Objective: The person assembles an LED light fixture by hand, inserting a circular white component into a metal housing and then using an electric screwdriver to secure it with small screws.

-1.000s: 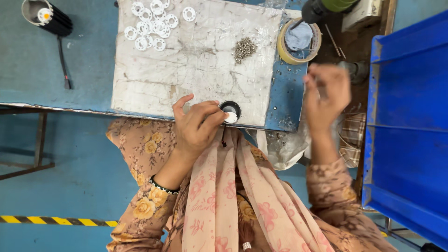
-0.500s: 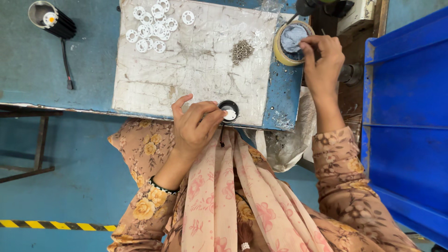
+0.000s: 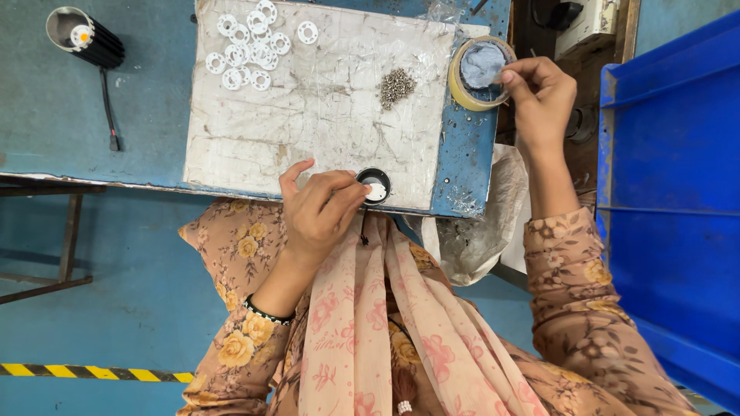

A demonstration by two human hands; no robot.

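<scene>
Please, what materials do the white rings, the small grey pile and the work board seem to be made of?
White rings: probably moulded plastic, matte, uniform white with small holes.
Small grey pile: likely metal screws or similar bits, dull grey with slight glints.
Work board: unclear core, wrapped in clear film, judging by shiny wrinkles.

Scuffed white board (image 3: 324,100) wrapped in crinkled clear film; dull metal screws (image 3: 396,86) at one o'clock; matt painted blue table (image 3: 62,115); glossy white plastic rings (image 3: 250,45).

We saw the small black round housing (image 3: 375,184) at the white worn board's (image 3: 324,100) near edge, white plastic rings (image 3: 248,42) far left, yellow tape roll (image 3: 479,71) right.
</scene>
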